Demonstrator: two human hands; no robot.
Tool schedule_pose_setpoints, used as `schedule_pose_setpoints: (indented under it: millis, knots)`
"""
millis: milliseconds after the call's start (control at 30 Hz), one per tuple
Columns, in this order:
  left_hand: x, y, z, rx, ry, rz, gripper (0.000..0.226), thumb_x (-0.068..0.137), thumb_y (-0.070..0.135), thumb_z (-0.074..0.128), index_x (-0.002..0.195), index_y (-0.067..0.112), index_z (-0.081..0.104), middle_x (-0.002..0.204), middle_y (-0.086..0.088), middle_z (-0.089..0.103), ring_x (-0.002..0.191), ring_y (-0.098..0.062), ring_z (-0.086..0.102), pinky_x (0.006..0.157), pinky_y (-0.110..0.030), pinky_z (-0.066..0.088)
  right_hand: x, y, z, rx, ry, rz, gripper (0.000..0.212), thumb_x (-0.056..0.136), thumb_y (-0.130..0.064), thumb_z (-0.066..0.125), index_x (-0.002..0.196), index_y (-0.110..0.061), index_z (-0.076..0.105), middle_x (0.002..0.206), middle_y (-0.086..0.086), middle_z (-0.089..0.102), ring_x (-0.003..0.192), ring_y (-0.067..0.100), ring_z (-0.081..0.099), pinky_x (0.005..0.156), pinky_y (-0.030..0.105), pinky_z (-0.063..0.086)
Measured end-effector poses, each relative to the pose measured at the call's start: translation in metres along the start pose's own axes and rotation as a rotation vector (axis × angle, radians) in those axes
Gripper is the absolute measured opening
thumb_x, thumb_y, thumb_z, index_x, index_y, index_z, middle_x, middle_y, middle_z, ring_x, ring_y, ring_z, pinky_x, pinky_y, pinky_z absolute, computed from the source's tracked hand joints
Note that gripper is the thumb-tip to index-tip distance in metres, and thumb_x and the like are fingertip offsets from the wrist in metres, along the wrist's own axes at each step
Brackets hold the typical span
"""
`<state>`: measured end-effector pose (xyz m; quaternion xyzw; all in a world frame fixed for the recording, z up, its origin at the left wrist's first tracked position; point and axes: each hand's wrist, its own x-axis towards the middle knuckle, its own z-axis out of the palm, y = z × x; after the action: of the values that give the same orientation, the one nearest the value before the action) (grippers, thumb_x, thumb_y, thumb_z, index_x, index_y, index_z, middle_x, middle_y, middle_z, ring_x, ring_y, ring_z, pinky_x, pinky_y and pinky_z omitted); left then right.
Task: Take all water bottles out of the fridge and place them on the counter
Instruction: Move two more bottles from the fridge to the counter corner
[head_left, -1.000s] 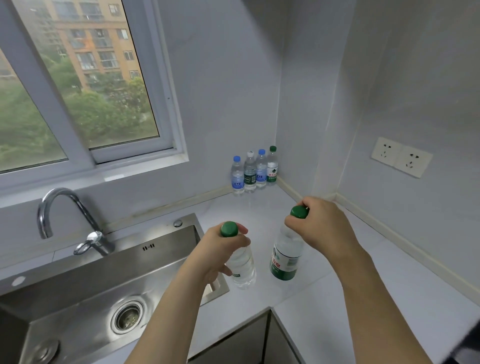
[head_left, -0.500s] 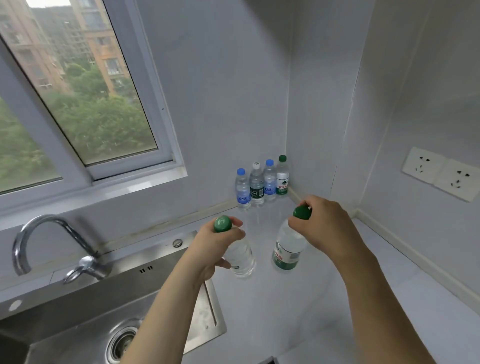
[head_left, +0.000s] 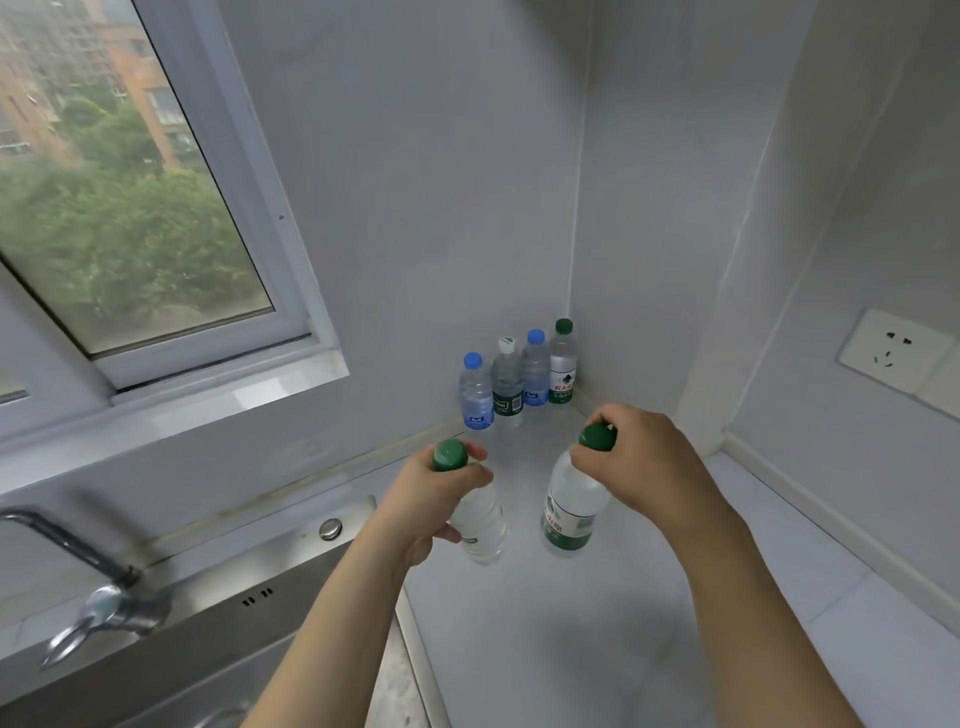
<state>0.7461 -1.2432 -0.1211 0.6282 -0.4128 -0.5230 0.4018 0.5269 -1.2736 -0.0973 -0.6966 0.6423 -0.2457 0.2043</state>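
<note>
We see two clear water bottles with green caps carried over the pale bench, one in each hand. The left bottle (head_left: 480, 519) tilts with its base toward the right, and the left hand (head_left: 431, 499) has its fingers curled round the neck and upper body just below the cap. The right bottle (head_left: 569, 512), which bears a green and white label, hangs more nearly upright, and the right hand (head_left: 639, 467) grips it from above, fingers wrapped round the cap and neck. We cannot tell whether either base touches the bench (head_left: 597, 649). Farther off, in the corner where the two walls meet, four more bottles (head_left: 517, 382) stand upright in a close row on the bench, two with blue caps, one with a white cap and one with a green cap. To the near left lies a steel sink (head_left: 249, 618) with a blurred tap (head_left: 88, 587), and above it a window (head_left: 130, 208). A wall socket (head_left: 893, 348) sits at the far right.
</note>
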Motion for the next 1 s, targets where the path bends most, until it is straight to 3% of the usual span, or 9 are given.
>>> schedule_pose_setpoints:
  millis: [233,433,533,700,867,1000]
  knots:
    - [0.051,-0.011,-0.048,-0.017,0.043,-0.043,0.019,0.081,0.012,0.072,0.094,0.025,0.071,0.091,-0.003,0.063,0.083,-0.022,0.056,0.057,-0.032,0.052,0.069,-0.035,0.049,0.056,-0.141,0.002,0.016,0.074,-0.033,0.069,0.087,-0.029,0.06,0.081,-0.008,0.062,0.069,0.015,0.064,0.066,0.036,0.057]
    - [0.099,-0.026,-0.085,-0.041,0.092,-0.086,0.019,0.08,0.013,0.072,0.093,0.027,0.071,0.096,-0.003,0.066,0.088,-0.023,0.057,0.06,-0.033,0.051,0.135,-0.062,0.108,0.027,-0.216,-0.059,0.017,0.074,-0.036,0.067,0.088,-0.03,0.06,0.082,-0.013,0.06,0.073,0.005,0.057,0.058,0.026,0.045]
    - [0.115,-0.032,-0.095,-0.049,0.113,-0.101,0.018,0.081,0.011,0.072,0.092,0.026,0.071,0.093,-0.003,0.066,0.083,-0.021,0.056,0.06,-0.035,0.048,0.162,-0.071,0.133,0.002,-0.23,-0.081,0.018,0.075,-0.034,0.066,0.09,-0.026,0.06,0.084,-0.01,0.06,0.076,0.011,0.056,0.054,0.023,0.037]
    - [0.141,-0.044,-0.109,-0.08,0.12,-0.139,0.02,0.071,0.02,0.075,0.087,0.032,0.071,0.092,0.0,0.066,0.084,-0.021,0.056,0.062,-0.036,0.047,0.206,-0.075,0.174,-0.019,-0.248,-0.076,0.017,0.076,-0.026,0.063,0.092,-0.019,0.059,0.075,-0.005,0.059,0.072,0.018,0.059,0.052,0.026,0.037]
    - [0.159,-0.051,-0.116,-0.094,0.115,-0.171,0.026,0.058,0.03,0.07,0.084,0.036,0.071,0.092,0.002,0.064,0.086,-0.02,0.056,0.061,-0.035,0.048,0.239,-0.077,0.204,-0.016,-0.287,-0.042,0.017,0.078,-0.021,0.062,0.094,-0.016,0.059,0.077,0.002,0.062,0.069,0.022,0.064,0.058,0.032,0.052]
    - [0.169,-0.052,-0.12,-0.104,0.111,-0.172,0.026,0.059,0.029,0.07,0.085,0.034,0.071,0.088,0.003,0.063,0.084,-0.019,0.055,0.062,-0.036,0.047,0.256,-0.076,0.22,-0.065,-0.269,-0.026,0.017,0.08,-0.021,0.062,0.096,-0.014,0.059,0.079,0.002,0.061,0.073,0.022,0.061,0.055,0.027,0.042]
